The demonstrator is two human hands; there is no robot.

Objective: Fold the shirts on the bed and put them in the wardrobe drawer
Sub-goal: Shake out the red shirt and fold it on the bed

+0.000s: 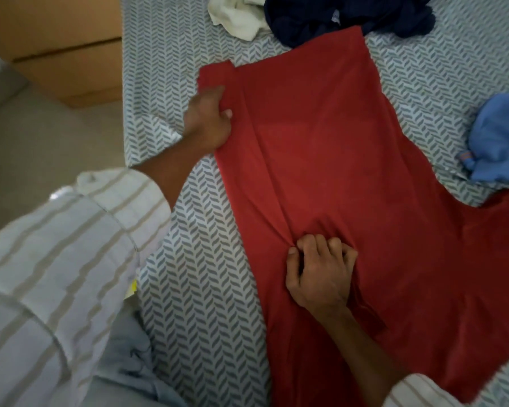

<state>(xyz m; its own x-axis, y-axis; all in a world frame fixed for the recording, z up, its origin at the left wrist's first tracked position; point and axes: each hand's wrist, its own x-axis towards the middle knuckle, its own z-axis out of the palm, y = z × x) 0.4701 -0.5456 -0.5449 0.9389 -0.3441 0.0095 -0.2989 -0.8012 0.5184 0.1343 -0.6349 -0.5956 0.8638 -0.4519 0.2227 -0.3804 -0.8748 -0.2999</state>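
Note:
A red shirt (350,160) lies spread flat across the bed (194,259), its hem toward the far side and one sleeve reaching to the right edge. My left hand (209,118) grips the shirt's left edge near the hem corner, fingers tucked under the cloth. My right hand (321,271) sits lower on the shirt with fingers curled, pinching a bunch of red cloth that wrinkles toward it.
A dark navy garment (350,16) and a cream one (235,16) lie crumpled at the far end of the bed. A light blue garment (500,139) lies at the right. A brown cardboard box (65,48) stands on the floor to the left.

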